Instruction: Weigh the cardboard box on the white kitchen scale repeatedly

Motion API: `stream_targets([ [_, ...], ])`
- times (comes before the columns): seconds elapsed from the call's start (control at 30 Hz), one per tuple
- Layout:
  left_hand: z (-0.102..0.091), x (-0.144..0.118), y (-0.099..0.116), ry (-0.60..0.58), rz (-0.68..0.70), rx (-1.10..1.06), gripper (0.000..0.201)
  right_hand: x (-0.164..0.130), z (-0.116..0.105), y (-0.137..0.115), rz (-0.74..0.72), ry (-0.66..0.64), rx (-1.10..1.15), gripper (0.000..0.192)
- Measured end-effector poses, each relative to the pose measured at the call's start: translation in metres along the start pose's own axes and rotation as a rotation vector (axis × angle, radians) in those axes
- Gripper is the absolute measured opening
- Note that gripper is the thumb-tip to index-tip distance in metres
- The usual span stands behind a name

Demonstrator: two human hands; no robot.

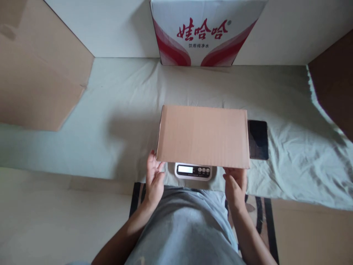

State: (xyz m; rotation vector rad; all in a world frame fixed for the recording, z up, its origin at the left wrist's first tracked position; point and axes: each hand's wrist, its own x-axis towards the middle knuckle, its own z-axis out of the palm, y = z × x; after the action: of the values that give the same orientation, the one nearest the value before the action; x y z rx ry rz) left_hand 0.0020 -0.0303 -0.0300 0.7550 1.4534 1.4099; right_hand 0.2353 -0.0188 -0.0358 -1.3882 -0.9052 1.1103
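A closed brown cardboard box [204, 136] lies level in front of me, over a small white digital scale [193, 178]. Only the scale's front shows, with its lit display and several buttons; its platform is hidden under the box, so I cannot tell whether the two touch. My left hand [154, 180] is at the box's near left corner, fingers along its side and thumb below. Under the near right edge, my right hand [235, 184] supports the box, its fingertips partly hidden beneath it.
Just right of the box lies a black phone [258, 140] on the pale green cloth [132, 92]. A white and red carton [209, 33] stands at the back wall. Large brown cardboard panels rise on the left [41, 70] and right [335, 81]. A patterned mat [271, 228] shows below.
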Motion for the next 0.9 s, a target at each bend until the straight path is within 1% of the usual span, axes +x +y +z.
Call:
stream_targets([
  [0.07,0.001,-0.006,-0.002,-0.042,-0.082,-0.069,0.061,-0.004,0.004,-0.001,0.071,0.027,0.085,0.036],
  [0.13,0.005,-0.010,-0.003,-0.078,-0.146,-0.122,0.059,-0.006,0.010,-0.002,0.138,0.014,0.161,0.037],
  [0.23,0.015,-0.010,-0.001,-0.116,-0.190,-0.184,0.047,-0.006,0.019,-0.001,0.174,0.010,0.254,0.035],
  [0.33,0.024,-0.006,0.002,-0.145,-0.183,-0.206,0.039,-0.003,0.026,-0.001,0.153,0.023,0.290,0.029],
  [0.4,0.027,-0.002,0.005,-0.144,-0.179,-0.207,0.044,0.000,0.029,-0.001,0.145,0.024,0.287,0.030],
  [0.53,0.028,0.003,0.005,-0.115,-0.189,-0.222,0.059,0.005,0.033,-0.004,0.143,-0.011,0.261,0.040],
  [0.63,0.027,0.005,0.003,-0.098,-0.200,-0.249,0.058,0.009,0.034,-0.005,0.157,-0.012,0.270,0.044],
  [0.7,0.026,0.007,0.000,-0.082,-0.203,-0.267,0.055,0.011,0.032,-0.005,0.178,-0.012,0.285,0.044],
  [0.77,0.023,0.010,-0.002,-0.063,-0.182,-0.263,0.051,0.013,0.027,-0.003,0.166,-0.006,0.273,0.044],
  [0.83,0.019,0.014,-0.003,-0.037,-0.137,-0.215,0.050,0.017,0.021,-0.002,0.113,0.030,0.224,0.046],
  [0.9,0.014,0.018,-0.001,-0.013,-0.075,-0.131,0.055,0.020,0.014,-0.002,0.051,0.077,0.173,0.050],
])
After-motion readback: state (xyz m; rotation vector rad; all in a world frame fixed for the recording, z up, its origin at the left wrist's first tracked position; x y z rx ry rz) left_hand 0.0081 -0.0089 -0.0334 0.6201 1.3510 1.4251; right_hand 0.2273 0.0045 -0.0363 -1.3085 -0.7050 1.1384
